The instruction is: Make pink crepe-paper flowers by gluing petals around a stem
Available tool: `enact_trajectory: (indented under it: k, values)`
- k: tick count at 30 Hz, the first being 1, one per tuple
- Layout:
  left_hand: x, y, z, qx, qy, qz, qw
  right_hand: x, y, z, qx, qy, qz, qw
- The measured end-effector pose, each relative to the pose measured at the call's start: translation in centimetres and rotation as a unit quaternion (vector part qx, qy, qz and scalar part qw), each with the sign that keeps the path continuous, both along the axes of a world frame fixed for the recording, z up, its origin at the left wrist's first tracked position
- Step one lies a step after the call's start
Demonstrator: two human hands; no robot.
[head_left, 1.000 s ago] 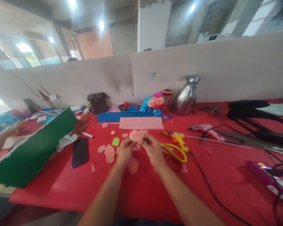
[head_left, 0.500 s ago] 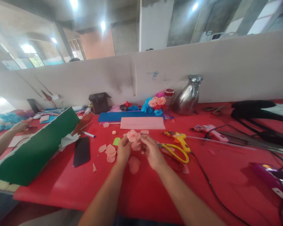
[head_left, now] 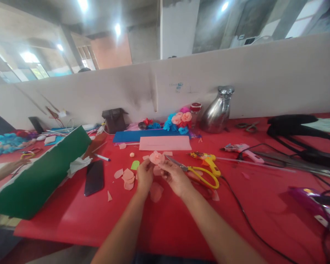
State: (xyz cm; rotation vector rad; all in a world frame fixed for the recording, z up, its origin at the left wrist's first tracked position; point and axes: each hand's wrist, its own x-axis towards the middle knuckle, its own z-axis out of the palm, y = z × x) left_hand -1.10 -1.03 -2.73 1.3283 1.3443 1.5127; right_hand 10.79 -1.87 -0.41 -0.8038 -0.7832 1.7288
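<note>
Both hands hold a small pink paper flower [head_left: 156,157] above the red table, its layered petals facing up. My left hand [head_left: 144,176] pinches it low on the left side. On its right edge, the fingers of my right hand [head_left: 176,178] are closed on the petals. Yellow-handled scissors [head_left: 206,176] lie just right of my right hand, blades towards the flower. Several loose pink paper petals [head_left: 128,176] are piled left of my left hand, with a green paper piece [head_left: 135,165] behind them. Another petal [head_left: 156,192] lies below the hands.
A yellow glue gun [head_left: 209,161] and a pink glue gun [head_left: 244,152] lie to the right, their cords crossing the red table [head_left: 79,223]. At left are a phone [head_left: 94,177] and an upright green board [head_left: 44,179], with a co-worker's arm [head_left: 2,172] beyond. A steel jug [head_left: 217,110] stands behind.
My right fingers have moved left onto the flower's edge, and the flower is turned slightly. The scissors' blades show more now. The co-worker's arm at far left has drawn lower.
</note>
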Motion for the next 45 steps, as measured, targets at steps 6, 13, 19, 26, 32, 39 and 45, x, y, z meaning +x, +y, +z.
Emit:
enact_trajectory:
  k: [6, 13, 19, 26, 32, 39, 45]
  values:
    - [0.25, -0.33, 0.28, -0.002, 0.002, 0.002, 1.000, -0.15, -0.22, 0.13, -0.021, -0.020, -0.006, 1.000]
    - [0.20, -0.37, 0.03, -0.003, 0.024, -0.002, 1.000, -0.08, -0.38, 0.65, -0.017, -0.010, 0.015, 1.000]
    - [0.23, -0.25, -0.26, 0.003, 0.042, 0.009, 0.999, -0.12, -0.41, 0.65, -0.028, 0.007, 0.034, 0.999]
    - [0.40, -0.45, -0.14, 0.004, 0.027, 0.003, 1.000, -0.01, -0.28, 0.47, -0.071, 0.032, 0.042, 0.996]
    - [0.63, -0.28, -0.25, -0.013, -0.098, -0.052, 0.994, -0.02, -0.56, 0.57, -0.006, -0.034, 0.082, 0.996]
    - [0.77, -0.06, 0.25, -0.054, -0.190, -0.098, 0.975, 0.23, -0.25, 0.10, -0.019, -0.053, 0.065, 0.996]
    - [0.91, -0.06, 0.02, -0.066, -0.199, -0.163, 0.964, 0.08, -0.25, 0.26, 0.009, -0.043, 0.042, 0.998]
